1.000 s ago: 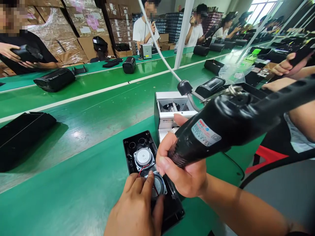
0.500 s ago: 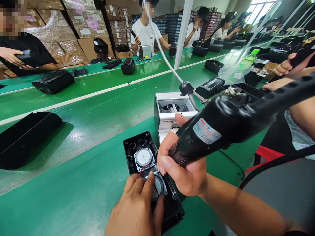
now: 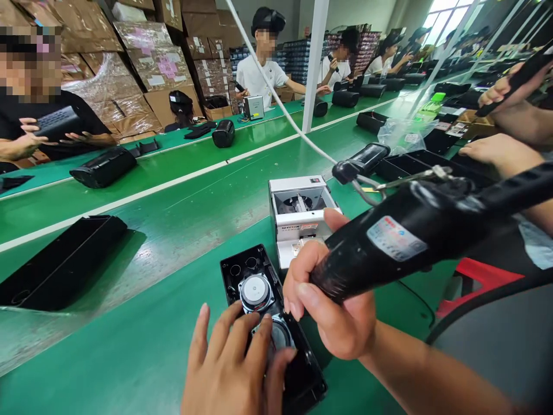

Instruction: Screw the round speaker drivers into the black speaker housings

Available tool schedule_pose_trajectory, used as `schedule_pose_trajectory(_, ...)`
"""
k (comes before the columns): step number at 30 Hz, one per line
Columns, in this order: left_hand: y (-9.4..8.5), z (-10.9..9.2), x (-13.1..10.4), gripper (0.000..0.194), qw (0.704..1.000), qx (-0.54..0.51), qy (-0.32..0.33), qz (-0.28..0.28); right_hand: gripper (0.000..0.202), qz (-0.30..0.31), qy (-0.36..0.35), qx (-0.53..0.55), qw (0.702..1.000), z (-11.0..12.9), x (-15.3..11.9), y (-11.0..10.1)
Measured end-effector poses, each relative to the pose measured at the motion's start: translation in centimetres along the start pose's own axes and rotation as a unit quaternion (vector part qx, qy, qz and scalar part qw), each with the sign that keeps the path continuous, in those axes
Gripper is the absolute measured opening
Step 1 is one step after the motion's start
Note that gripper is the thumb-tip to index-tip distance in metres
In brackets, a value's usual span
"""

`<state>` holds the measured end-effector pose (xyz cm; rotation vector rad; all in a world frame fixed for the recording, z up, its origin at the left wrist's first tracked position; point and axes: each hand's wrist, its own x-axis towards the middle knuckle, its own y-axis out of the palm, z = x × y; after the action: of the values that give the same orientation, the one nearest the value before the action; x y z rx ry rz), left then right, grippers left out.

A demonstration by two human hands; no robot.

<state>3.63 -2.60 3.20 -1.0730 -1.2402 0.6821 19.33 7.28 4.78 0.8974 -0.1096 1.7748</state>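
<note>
My right hand (image 3: 339, 314) grips a black electric screwdriver (image 3: 367, 259) with a white label; its tip is hidden behind my fingers. A black speaker housing (image 3: 313, 366) lies with its inside facing up on the green mat. Two round speakers sit in it: the upper speaker (image 3: 254, 290) shows its pale back, and the lower speaker (image 3: 281, 334) is partly covered. Over the lower one, my left hand (image 3: 228, 363) has its fingers spread, the fingertips at the speakers; whether they press on them I cannot tell. Behind the housing stands a white screw feeder (image 3: 287, 219).
A grey cable (image 3: 280, 106) hangs down to the screwdriver. Left on the green belt lies a black casing (image 3: 64, 259). More black speakers (image 3: 103, 167) line the far side, where co-workers stand. A co-worker's hand (image 3: 496, 153) is close on the right, near a plastic bag (image 3: 406, 135).
My left fingers have spread apart over the speakers, where they were closer together around the red wire. My right hand and the screwdriver have shifted slightly right. The whole view has tilted a little.
</note>
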Motion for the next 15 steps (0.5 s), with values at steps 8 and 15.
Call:
schedule_pose_trajectory(8, 0.1, 2.5, 7.4, 0.028, 0.978, -0.107, 0.054, 0.173, 0.036, -0.069, -0.020, 0.068, 0.995, 3.1, 1.2, -0.7)
schedule_pose_trajectory(15, 1.2, 4.7, 9.3, 0.030, 0.931, -0.171, 0.190, 0.261, 0.048, -0.113, -0.002, 0.045, 0.993, 4.5, 0.5, -2.9)
